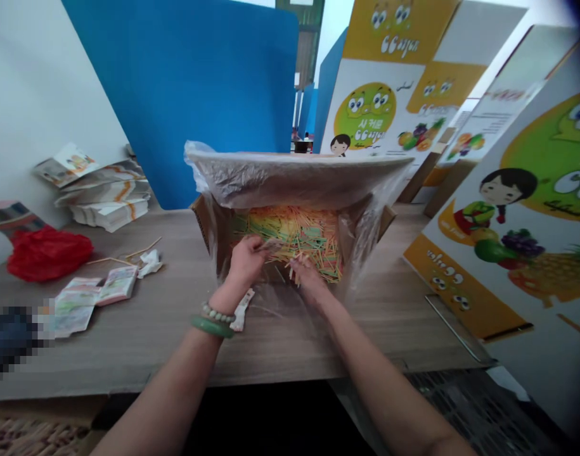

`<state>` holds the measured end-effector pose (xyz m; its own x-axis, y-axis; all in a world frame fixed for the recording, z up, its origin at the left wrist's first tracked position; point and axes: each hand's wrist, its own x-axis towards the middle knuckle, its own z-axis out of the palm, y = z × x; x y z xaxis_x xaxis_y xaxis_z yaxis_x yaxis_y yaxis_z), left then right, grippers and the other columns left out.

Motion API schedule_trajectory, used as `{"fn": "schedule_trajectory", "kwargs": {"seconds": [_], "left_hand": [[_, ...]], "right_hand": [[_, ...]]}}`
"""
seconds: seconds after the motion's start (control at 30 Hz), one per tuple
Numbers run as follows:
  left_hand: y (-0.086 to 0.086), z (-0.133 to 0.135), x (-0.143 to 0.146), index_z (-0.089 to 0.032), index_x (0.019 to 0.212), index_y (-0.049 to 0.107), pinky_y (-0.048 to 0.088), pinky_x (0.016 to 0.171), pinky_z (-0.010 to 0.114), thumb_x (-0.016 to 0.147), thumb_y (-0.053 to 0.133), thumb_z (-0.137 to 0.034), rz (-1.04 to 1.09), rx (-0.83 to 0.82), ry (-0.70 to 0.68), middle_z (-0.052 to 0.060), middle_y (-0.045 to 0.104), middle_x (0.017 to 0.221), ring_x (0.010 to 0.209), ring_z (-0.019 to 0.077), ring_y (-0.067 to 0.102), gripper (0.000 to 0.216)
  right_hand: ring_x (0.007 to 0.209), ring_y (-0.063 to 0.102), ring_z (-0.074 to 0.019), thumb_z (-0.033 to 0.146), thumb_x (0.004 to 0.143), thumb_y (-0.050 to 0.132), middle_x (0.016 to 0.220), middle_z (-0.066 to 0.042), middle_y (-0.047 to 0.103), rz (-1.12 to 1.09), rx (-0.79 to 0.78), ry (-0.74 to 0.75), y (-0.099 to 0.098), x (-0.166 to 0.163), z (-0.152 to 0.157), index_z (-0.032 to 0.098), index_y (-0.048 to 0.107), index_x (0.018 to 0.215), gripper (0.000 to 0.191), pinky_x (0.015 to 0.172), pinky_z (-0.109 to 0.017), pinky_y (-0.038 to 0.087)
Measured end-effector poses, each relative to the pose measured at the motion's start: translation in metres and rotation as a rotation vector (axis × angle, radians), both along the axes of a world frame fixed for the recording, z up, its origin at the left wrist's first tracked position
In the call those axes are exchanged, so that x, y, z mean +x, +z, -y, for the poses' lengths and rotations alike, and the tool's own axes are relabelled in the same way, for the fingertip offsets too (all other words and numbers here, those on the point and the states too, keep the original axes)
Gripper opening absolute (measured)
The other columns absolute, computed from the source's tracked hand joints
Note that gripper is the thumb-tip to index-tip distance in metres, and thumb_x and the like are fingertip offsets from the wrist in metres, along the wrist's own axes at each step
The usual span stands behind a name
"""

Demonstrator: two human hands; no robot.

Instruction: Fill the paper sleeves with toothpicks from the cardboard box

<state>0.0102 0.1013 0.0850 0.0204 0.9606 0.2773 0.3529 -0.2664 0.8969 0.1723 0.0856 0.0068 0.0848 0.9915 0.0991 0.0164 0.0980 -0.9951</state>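
Note:
A cardboard box (201, 221) lined with clear plastic (280, 177) stands on the table, its inside strewn with thin sticks (313, 237) in orange, green and yellow. My left hand (246, 259), with beads and a green bangle at the wrist, pinches a small printed packet (272, 245) over the sticks. Whether the packet is open I cannot see. Beside it, at the box's near edge, my right hand (309, 280) closes around several of the thin sticks. Another narrow printed packet (242, 310) lies on the table by my left wrist.
Left on the wooden table (170, 342) are stacked flat packets (111, 196), a red plastic bag (49, 253), printed packets (118, 283) and crumpled white paper (150, 262). Large printed cartons (518, 221) stand at the right, with a metal wire handle (454, 329) near them. A blue panel (199, 95) rises behind.

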Motion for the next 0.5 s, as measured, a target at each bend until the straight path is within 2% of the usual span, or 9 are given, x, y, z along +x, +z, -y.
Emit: {"fn": "schedule_trajectory", "kwargs": {"seconds": [0.03, 0.1, 0.17, 0.23, 0.3, 0.4, 0.5], "left_hand": [[-0.002, 0.002, 0.0, -0.017, 0.072, 0.064, 0.048, 0.076, 0.03, 0.069, 0.069, -0.019, 0.154, -0.057, -0.053, 0.003, 0.067, 0.08, 0.08, 0.0194, 0.061, 0.006], [-0.012, 0.014, -0.001, -0.015, 0.091, 0.069, 0.051, 0.077, 0.032, 0.07, 0.071, -0.025, 0.419, -0.157, -0.172, 0.005, 0.072, 0.087, 0.079, 0.019, 0.064, 0.023], [-0.027, 0.033, 0.001, -0.016, 0.099, 0.069, 0.052, 0.08, 0.032, 0.071, 0.07, -0.026, 0.49, -0.206, -0.24, 0.005, 0.074, 0.092, 0.081, 0.0186, 0.065, 0.03], [-0.042, 0.049, 0.006, -0.017, 0.093, 0.069, 0.052, 0.082, 0.032, 0.071, 0.068, -0.021, 0.359, -0.214, -0.253, 0.003, 0.073, 0.089, 0.082, 0.0181, 0.065, 0.023], [-0.053, 0.058, 0.013, -0.019, 0.088, 0.068, 0.051, 0.084, 0.032, 0.073, 0.063, -0.016, 0.166, -0.184, -0.22, 0.002, 0.072, 0.087, 0.085, 0.018, 0.063, 0.016], [-0.059, 0.058, 0.016, -0.02, 0.087, 0.065, 0.049, 0.086, 0.031, 0.077, 0.057, -0.012, -0.025, -0.098, -0.094, 0.002, 0.07, 0.088, 0.087, 0.0176, 0.062, 0.015], [-0.056, 0.053, 0.008, -0.019, 0.083, 0.063, 0.048, 0.084, 0.03, 0.078, 0.057, -0.013, 0.025, -0.047, 0.001, 0.002, 0.068, 0.085, 0.085, 0.0168, 0.06, 0.011]], "right_hand": [[0.063, 0.051, -0.0137, 0.054, 0.08, 0.053, 0.071, 0.002, 0.054, 0.009, -0.002, 0.033, -0.006, -0.007, 0.002, 0.024, 0.047, 0.079, 0.031, 0.061, -0.025, 0.043], [0.067, 0.057, -0.0163, 0.049, 0.086, 0.046, 0.076, -0.001, 0.06, 0.048, -0.009, 0.091, -0.02, -0.02, 0.009, 0.024, 0.05, 0.086, 0.026, 0.065, -0.029, 0.048], [0.082, 0.063, -0.0208, 0.042, 0.086, 0.046, 0.09, -0.006, 0.067, 0.146, 0.035, 0.134, -0.034, -0.031, 0.018, 0.023, 0.055, 0.094, 0.022, 0.078, -0.036, 0.052], [0.105, 0.063, -0.0246, 0.033, 0.084, 0.05, 0.108, -0.009, 0.068, 0.251, 0.1, 0.177, -0.042, -0.038, 0.026, 0.023, 0.06, 0.1, 0.021, 0.096, -0.041, 0.049], [0.118, 0.058, -0.0262, 0.026, 0.082, 0.05, 0.118, -0.01, 0.068, 0.3, 0.118, 0.21, -0.044, -0.04, 0.031, 0.022, 0.063, 0.102, 0.024, 0.105, -0.041, 0.043], [0.12, 0.058, -0.0259, 0.022, 0.086, 0.045, 0.119, -0.01, 0.068, 0.304, 0.097, 0.203, -0.036, -0.038, 0.035, 0.02, 0.063, 0.109, 0.03, 0.105, -0.04, 0.043], [0.11, 0.06, -0.0242, 0.026, 0.085, 0.048, 0.112, -0.008, 0.068, 0.268, 0.097, 0.159, -0.03, -0.034, 0.036, 0.021, 0.061, 0.107, 0.026, 0.097, -0.038, 0.047]]}}
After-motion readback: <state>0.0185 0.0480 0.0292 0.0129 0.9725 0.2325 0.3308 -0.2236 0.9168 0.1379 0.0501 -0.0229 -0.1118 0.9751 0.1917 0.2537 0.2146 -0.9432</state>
